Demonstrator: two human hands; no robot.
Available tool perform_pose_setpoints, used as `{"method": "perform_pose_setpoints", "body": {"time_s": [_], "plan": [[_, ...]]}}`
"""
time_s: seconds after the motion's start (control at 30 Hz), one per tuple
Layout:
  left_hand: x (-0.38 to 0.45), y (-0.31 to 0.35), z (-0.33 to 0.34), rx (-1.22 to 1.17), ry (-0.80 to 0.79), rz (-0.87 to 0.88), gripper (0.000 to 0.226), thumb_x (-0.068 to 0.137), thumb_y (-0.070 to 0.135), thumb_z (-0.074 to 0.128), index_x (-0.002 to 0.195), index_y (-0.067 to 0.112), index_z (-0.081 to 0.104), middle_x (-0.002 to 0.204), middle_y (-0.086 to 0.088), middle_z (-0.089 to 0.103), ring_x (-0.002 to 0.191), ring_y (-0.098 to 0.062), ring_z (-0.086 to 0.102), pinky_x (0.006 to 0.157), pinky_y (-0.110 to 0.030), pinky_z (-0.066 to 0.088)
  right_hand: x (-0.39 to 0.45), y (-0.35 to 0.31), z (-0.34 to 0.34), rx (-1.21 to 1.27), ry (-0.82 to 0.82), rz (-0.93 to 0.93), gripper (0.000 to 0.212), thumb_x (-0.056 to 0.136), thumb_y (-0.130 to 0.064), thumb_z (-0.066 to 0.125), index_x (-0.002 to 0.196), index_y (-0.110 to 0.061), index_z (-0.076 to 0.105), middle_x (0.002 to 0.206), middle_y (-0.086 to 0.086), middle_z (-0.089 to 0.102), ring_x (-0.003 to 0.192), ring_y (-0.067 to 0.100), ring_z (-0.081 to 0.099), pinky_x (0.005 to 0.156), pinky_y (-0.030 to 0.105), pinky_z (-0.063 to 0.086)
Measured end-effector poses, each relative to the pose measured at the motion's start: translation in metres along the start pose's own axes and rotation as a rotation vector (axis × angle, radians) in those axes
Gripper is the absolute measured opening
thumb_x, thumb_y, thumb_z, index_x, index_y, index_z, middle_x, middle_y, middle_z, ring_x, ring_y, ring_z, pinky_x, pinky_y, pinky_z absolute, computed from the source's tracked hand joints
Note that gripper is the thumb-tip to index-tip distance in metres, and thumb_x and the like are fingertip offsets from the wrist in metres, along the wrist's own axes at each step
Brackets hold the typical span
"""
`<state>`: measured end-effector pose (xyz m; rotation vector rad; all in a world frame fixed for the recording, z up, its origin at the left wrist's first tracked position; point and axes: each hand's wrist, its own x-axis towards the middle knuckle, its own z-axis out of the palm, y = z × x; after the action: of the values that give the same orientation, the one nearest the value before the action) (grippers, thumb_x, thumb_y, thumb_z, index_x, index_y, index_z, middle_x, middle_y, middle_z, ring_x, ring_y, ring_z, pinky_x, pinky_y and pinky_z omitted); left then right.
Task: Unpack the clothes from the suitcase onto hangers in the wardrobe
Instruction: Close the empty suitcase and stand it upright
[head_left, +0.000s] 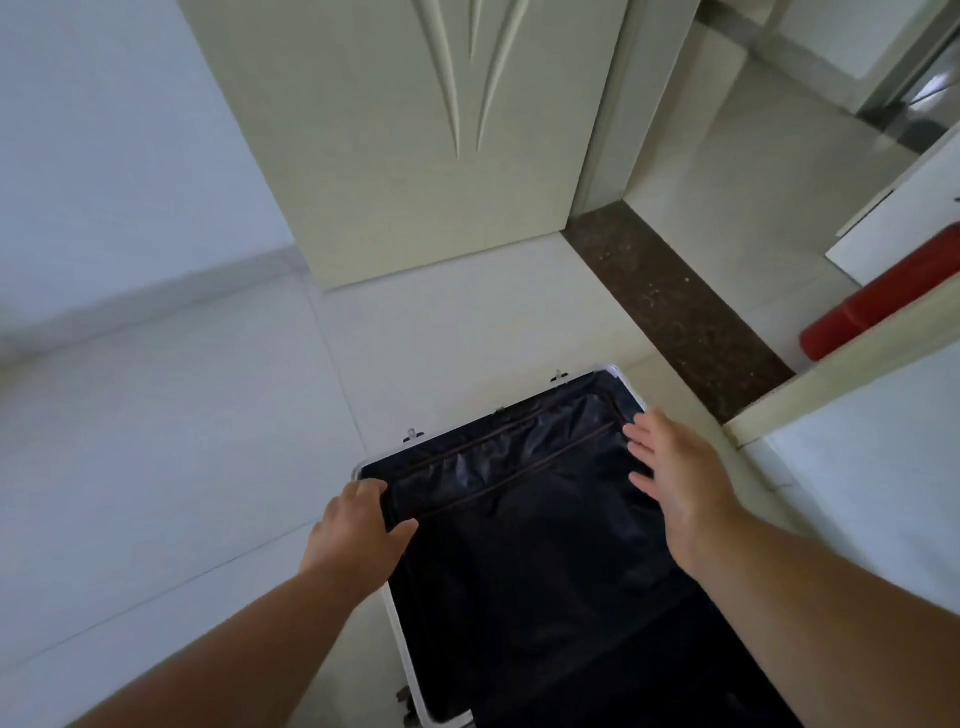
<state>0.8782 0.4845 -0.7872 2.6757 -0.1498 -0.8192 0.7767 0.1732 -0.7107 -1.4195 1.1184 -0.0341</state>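
Note:
An open suitcase (519, 571) with a silver frame and dark lining lies on the pale tiled floor at the bottom centre. Its lining shows a zipped panel with brown zip lines near the far end. My left hand (358, 530) grips the suitcase's left rim near the far corner, thumb over the lining. Fingers straight, my right hand (670, 467) is at the suitcase's right edge near the far right corner; whether it touches I cannot tell. No clothes or hangers show, and the inside is too dark to make out.
A cream door (415, 156) stands open ahead. A dark stone threshold (670, 306) leads to another room at the right. A red cylinder (878, 306) lies on the floor there. A white wall corner (841, 405) stands close at the right.

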Motion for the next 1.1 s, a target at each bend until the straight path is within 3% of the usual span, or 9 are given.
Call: {"method": "perform_pose_setpoints", "body": {"time_s": [0.17, 0.3, 0.47, 0.6, 0.73, 0.8, 0.87, 0.93, 1.1], "plan": [[0.117, -0.027, 0.07, 0.215, 0.084, 0.078, 0.07, 0.098, 0.053, 0.063, 0.154, 0.019, 0.041, 0.161, -0.004, 0.044, 0.149, -0.029, 0.043, 0.118, -0.047, 0.041, 0.083, 0.093, 0.037, -0.196, -0.062, -0.023, 0.044, 0.094, -0.075, 0.044, 0.104, -0.039, 0.068, 0.132, -0.007, 0.068, 0.125, 0.019, 0.062, 0.115, 0.055, 0.047], [0.195, -0.048, 0.111, 0.359, 0.089, 0.136, 0.074, 0.104, 0.044, 0.058, 0.165, 0.015, 0.026, 0.176, -0.006, 0.024, 0.163, -0.027, 0.022, 0.13, -0.047, 0.026, 0.127, 0.144, 0.054, -0.299, -0.017, -0.069, 0.06, 0.101, -0.067, 0.046, 0.11, -0.012, 0.067, 0.127, 0.017, 0.068, 0.122, 0.035, 0.063, 0.108, 0.06, 0.051], [0.24, -0.066, 0.137, 0.502, 0.108, 0.136, 0.048, 0.099, 0.034, 0.063, 0.141, 0.019, 0.045, 0.141, -0.006, 0.057, 0.134, -0.03, 0.055, 0.108, -0.046, 0.047, 0.146, 0.186, 0.052, -0.317, 0.022, -0.047, 0.031, 0.104, -0.059, 0.05, 0.102, -0.034, 0.069, 0.116, -0.008, 0.07, 0.11, 0.012, 0.064, 0.11, 0.05, 0.051], [0.252, -0.063, 0.132, 0.512, 0.17, 0.118, 0.027, 0.096, 0.02, 0.064, 0.12, 0.017, 0.053, 0.119, -0.009, 0.065, 0.113, -0.034, 0.064, 0.093, -0.046, 0.053, 0.146, 0.193, 0.045, -0.37, 0.045, -0.028, 0.036, 0.105, -0.056, 0.051, 0.102, -0.026, 0.07, 0.113, -0.004, 0.07, 0.111, 0.02, 0.066, 0.107, 0.048, 0.052], [0.24, -0.062, 0.12, 0.351, 0.172, 0.038, 0.028, 0.099, 0.037, 0.068, 0.117, 0.017, 0.058, 0.114, -0.012, 0.068, 0.108, -0.036, 0.064, 0.088, -0.045, 0.051, 0.144, 0.172, 0.059, -0.34, 0.056, -0.018, 0.058, 0.104, -0.055, 0.056, 0.114, 0.002, 0.066, 0.125, 0.026, 0.067, 0.119, 0.046, 0.063, 0.105, 0.064, 0.052], [0.224, -0.061, 0.11, 0.277, 0.258, 0.029, 0.02, 0.101, 0.036, 0.064, 0.112, 0.019, 0.062, 0.109, -0.01, 0.069, 0.103, -0.035, 0.064, 0.087, -0.045, 0.051, 0.141, 0.159, 0.067, -0.245, 0.023, 0.037, 0.055, 0.101, -0.055, 0.061, 0.114, -0.003, 0.07, 0.126, 0.025, 0.069, 0.12, 0.043, 0.066, 0.104, 0.063, 0.054], [0.199, -0.06, 0.092, 0.218, 0.335, 0.062, 0.014, 0.103, 0.034, 0.063, 0.104, 0.02, 0.065, 0.101, -0.007, 0.069, 0.096, -0.034, 0.063, 0.085, -0.045, 0.051, 0.131, 0.139, 0.076, -0.147, -0.021, 0.101, 0.04, 0.102, -0.053, 0.063, 0.116, -0.016, 0.072, 0.123, 0.01, 0.074, 0.115, 0.027, 0.071, 0.102, 0.053, 0.059], [0.166, -0.052, 0.071, 0.144, 0.433, 0.139, 0.012, 0.101, 0.035, 0.067, 0.097, 0.023, 0.069, 0.094, -0.002, 0.069, 0.092, -0.032, 0.061, 0.083, -0.046, 0.05, 0.116, 0.116, 0.081, -0.066, -0.071, 0.134, 0.047, 0.101, -0.052, 0.064, 0.131, -0.016, 0.066, 0.122, 0.005, 0.074, 0.113, 0.02, 0.072, 0.097, 0.049, 0.063], [0.06, -0.019, 0.022, 0.068, 0.62, 0.343, 0.011, 0.095, 0.031, 0.078, 0.097, 0.021, 0.077, 0.089, 0.002, 0.07, 0.087, -0.03, 0.06, 0.08, -0.044, 0.049, 0.065, 0.045, 0.069, 0.122, -0.132, 0.177, 0.068, 0.102, -0.054, 0.062, 0.151, -0.009, 0.05, 0.13, 0.017, 0.071, 0.116, 0.029, 0.071, 0.091, 0.052, 0.065]]}}
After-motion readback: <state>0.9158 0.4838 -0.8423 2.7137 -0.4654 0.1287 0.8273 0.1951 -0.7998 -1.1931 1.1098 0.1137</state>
